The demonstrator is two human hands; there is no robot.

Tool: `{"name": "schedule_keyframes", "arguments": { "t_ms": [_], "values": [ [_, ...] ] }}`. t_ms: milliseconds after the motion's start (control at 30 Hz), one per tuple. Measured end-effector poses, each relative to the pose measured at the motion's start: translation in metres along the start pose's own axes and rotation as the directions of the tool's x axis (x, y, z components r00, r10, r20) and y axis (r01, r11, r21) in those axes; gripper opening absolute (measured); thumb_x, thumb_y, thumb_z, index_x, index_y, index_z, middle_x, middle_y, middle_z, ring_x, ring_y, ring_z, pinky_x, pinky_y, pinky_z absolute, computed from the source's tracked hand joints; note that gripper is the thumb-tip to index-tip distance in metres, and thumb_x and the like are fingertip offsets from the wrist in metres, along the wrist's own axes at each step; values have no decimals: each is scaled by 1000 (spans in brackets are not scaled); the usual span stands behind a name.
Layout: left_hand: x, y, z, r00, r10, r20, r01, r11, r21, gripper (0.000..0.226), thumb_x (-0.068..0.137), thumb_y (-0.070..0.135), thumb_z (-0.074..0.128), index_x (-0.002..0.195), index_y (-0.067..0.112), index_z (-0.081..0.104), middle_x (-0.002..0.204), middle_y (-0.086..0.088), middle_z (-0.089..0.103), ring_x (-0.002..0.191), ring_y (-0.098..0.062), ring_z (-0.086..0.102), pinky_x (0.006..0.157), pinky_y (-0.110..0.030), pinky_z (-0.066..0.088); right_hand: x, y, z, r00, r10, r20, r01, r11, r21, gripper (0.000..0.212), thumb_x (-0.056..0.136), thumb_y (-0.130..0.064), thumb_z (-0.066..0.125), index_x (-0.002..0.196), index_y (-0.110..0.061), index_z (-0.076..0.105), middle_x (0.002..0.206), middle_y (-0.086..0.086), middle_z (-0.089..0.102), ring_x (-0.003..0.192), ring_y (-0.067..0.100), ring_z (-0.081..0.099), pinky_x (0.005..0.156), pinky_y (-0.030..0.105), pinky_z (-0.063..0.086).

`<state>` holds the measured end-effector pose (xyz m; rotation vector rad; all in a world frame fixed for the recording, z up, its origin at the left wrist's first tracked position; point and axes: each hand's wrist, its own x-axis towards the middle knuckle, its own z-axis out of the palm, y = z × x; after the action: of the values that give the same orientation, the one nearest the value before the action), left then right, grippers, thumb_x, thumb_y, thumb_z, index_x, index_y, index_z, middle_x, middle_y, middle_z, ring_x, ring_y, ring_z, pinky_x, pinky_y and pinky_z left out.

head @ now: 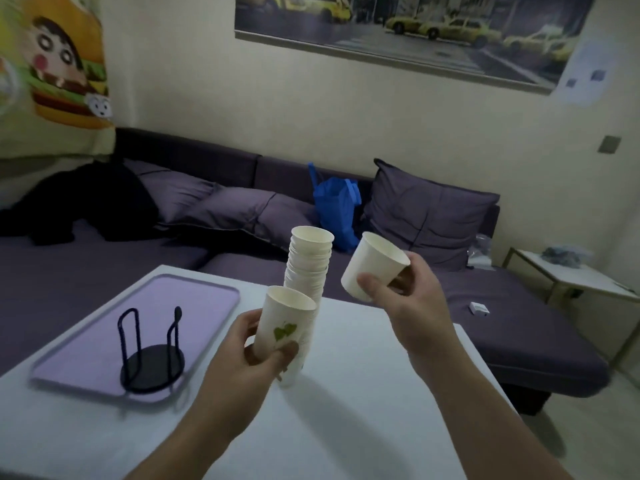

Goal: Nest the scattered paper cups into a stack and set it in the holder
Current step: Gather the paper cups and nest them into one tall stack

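On the leaf-printed cup (283, 325), no readable writing; fingers (290, 349) grip it

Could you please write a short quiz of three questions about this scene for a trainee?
1. True or false: the black holder already contains cups.
2. What does the right hand hold?
A. one cup
B. the blue bag
C. the tray
3. The holder stands on which thing?

Key:
1. False, it is empty.
2. A, a single cup, tilted; the left hand holds a leaf-print cup in front of the tall stack.
3. The purple tray.
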<state>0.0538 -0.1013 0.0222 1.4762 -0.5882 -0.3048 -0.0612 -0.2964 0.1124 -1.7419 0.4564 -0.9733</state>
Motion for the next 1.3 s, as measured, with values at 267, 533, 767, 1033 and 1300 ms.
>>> {"name": "schedule_keyframes", "arguments": {
  "t_ms": [267,533,767,1033,1300],
  "values": [
    [19,-4,-28,998,-10,-60,5,997,-77,39,90,27,81,123,35,62,106,30,74,93,7,73,79,-21,52,70,-40,71,992,-75,-106,88,989,119,44,88,-15,87,123,-20,61,117,-1,73,104,11,72,86,27,60],
    [26,-11,-38,995,-31,-90,27,998,-51,35,89,31,83,119,37,65,109,19,78,96,2,74,83,-24,54,83,-15,92,998,35,58,-33,999,-38,71,68,-32,91,128,-13,60,119,7,71,111,27,72,83,37,61],
    [26,-4,-33,1000,-8,-30,7,999,-42,29,93,40,75,120,39,63,107,18,78,99,-8,74,92,-34,57,30,-11,79,986,-158,-61,138,959,-249,74,90,-35,77,154,-21,44,151,-8,46,142,10,42,112,17,39],
    [15,20,-13,986,139,89,-137,990,-22,40,104,23,68,138,39,59,123,11,77,110,-15,76,97,-45,63,-38,-7,88,948,-104,302,184,950,-251,71,81,-59,77,143,-40,48,137,-18,60,122,4,61,100,26,55],
    [27,16,-7,980,171,98,-177,983,54,71,92,40,80,151,49,41,145,27,56,124,13,59,94,-14,52,-1,-36,80,988,-151,43,151,989,-3,56,90,-27,85,139,-28,59,118,-11,69,97,-4,71,77,16,58]
  ]
}}
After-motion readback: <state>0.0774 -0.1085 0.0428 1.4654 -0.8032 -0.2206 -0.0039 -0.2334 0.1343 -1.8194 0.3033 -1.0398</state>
